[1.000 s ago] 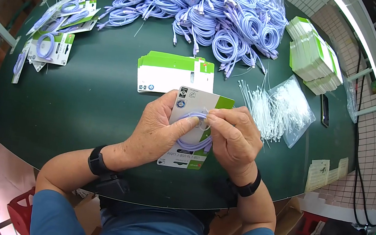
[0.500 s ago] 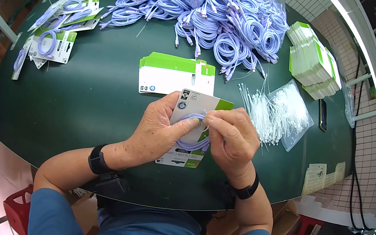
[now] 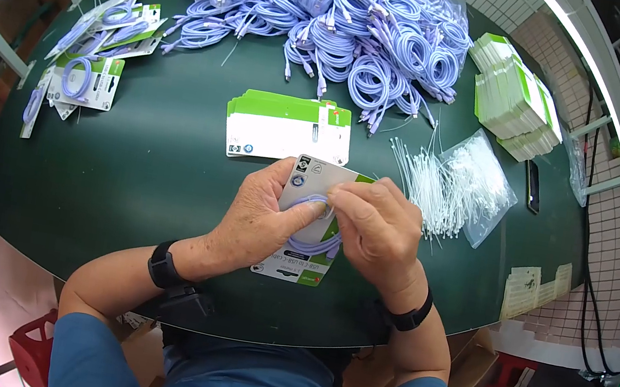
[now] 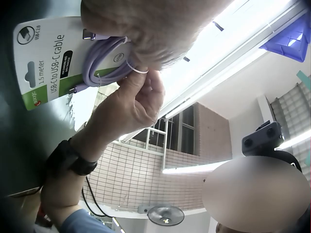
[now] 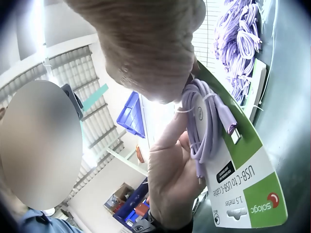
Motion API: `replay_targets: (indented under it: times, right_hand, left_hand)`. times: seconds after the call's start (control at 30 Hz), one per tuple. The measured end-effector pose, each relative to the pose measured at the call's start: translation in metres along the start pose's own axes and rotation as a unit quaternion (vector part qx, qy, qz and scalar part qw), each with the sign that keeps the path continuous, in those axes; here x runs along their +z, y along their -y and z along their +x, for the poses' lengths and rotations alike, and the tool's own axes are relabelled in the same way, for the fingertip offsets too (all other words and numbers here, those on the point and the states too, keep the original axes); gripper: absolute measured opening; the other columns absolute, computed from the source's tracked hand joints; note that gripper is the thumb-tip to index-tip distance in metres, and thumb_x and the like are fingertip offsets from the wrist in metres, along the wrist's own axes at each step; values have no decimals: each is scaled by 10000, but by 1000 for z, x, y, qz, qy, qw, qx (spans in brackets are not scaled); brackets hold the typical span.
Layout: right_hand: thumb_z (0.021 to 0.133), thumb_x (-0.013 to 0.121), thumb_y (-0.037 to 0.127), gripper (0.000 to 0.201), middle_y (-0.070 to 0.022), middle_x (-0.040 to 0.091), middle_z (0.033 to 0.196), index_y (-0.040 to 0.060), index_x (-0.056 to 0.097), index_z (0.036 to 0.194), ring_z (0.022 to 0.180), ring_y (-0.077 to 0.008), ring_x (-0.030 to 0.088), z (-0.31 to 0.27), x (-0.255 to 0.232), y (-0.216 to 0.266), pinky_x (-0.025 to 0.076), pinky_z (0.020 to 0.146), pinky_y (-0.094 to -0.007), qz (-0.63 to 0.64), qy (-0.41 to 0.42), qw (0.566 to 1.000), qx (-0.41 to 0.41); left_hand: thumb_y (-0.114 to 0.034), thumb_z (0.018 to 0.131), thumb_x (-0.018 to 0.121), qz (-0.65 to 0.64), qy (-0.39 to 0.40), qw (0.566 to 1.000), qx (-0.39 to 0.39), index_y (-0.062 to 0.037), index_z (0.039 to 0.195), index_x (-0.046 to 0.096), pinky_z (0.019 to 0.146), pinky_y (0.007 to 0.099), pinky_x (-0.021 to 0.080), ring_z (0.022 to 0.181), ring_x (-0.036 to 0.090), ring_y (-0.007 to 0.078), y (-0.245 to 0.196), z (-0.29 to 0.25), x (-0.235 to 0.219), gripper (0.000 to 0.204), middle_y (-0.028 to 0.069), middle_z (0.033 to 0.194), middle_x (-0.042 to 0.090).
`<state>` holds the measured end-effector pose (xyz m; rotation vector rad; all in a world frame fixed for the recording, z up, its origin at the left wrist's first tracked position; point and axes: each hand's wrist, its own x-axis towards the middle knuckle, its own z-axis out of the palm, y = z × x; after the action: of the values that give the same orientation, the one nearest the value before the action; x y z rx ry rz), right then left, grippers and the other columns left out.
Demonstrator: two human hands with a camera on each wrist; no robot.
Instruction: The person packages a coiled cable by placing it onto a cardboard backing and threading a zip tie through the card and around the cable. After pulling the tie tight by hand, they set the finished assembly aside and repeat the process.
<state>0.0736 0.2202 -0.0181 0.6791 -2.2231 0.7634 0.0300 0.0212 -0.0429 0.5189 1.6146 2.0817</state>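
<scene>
A white and green cable card (image 3: 333, 174) stands tilted over the table in front of me, with a coiled lilac USB-C cable (image 3: 313, 248) against its face. My left hand (image 3: 254, 199) grips the card by its left side, thumb laid across the coil. From the right, my right hand (image 3: 381, 233) pinches a thin white cable tie at the coil, close by the left thumb tip. That tie (image 4: 138, 68) shows as a small loop in the left wrist view. In the right wrist view, the cable's plug (image 5: 227, 116) lies over the card's green strip.
Cards (image 3: 253, 140) lie stacked just beyond my hands. A big heap of lilac cables (image 3: 380, 83) fills the back. Finished-looking carded cables (image 3: 104, 84) lie left. To the right are loose white ties (image 3: 426, 179), a plastic bag of ties (image 3: 486, 185), more stacked cards (image 3: 515, 100) and a phone (image 3: 533, 187).
Both hands and the card have shifted slightly toward my body. The right fingertips have moved a little left, closer to the left thumb. The grip on the card stays the same.
</scene>
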Motion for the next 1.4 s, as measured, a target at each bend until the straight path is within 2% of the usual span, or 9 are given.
replay_targets:
  times: [0.23,0.37,0.47,0.63,0.77,0.87,0.9,1.0,1.4]
  right_hand:
    - [798,837,-75,237,-107,766,970,31,769,999,720,-252,697,-1,0,0,555,597,-333,-26,16,999,-30]
    - [764,817,-65,334,-84,742,962,54,768,1072,727,-248,688,-3,0,-5,574,614,-346,23,4,1000,8]
    - [827,831,-71,248,-110,730,904,43,785,1042,748,-227,703,-1,-4,-1,562,605,-321,72,33,993,82]
    - [880,802,-82,242,-79,735,907,31,779,1092,779,-173,707,3,-18,-2,560,632,-298,85,16,991,106]
    - [960,778,2,167,-38,741,938,14,764,1127,790,-112,687,0,-29,-19,557,669,-267,178,-108,939,274]
    - [1024,744,111,144,-17,728,957,-2,749,1115,788,-72,658,-4,-26,-34,546,708,-234,450,15,758,472]
    - [1024,744,111,144,-17,728,957,-2,749,1115,788,-72,658,-6,-24,-35,546,708,-234,452,3,755,475]
    - [1026,752,189,179,-20,714,947,10,733,1029,785,-65,641,-10,-12,-31,539,727,-219,602,130,638,462]
    - [1004,779,204,210,5,677,930,38,663,951,789,-58,624,-19,-2,-37,516,711,-216,660,119,622,404]
  left_hand:
    - [-58,1003,711,-5,-8,1000,6,11,1334,647,969,329,583,1091,708,146,1,0,0,344,96,1202,756]
    - [-55,1000,712,-13,-1,1000,6,9,1344,645,965,330,586,1087,710,147,-1,-1,1,356,98,1205,755]
    - [-49,999,709,2,8,1000,4,10,1352,642,965,332,588,1086,713,148,0,0,-2,364,100,1208,755]
    - [-25,1000,692,6,23,1000,19,13,1367,632,966,337,590,1083,715,148,-3,1,-3,374,103,1206,756]
    - [-7,997,688,-9,28,999,15,17,1362,628,962,340,593,1071,715,144,-16,-4,3,371,102,1196,755]
    - [1,992,696,-14,50,999,1,17,1339,632,952,335,594,1054,713,137,-19,-9,6,353,99,1183,754]
    - [4,991,700,-7,66,998,7,14,1321,635,946,331,593,1047,712,134,-17,-11,6,336,97,1175,754]
    - [10,989,709,12,104,994,10,10,1285,642,934,321,590,1034,709,126,-13,-15,4,304,91,1158,753]
    - [26,989,713,24,84,996,26,20,1287,629,939,311,586,1050,709,134,-12,-17,7,310,94,1153,755]
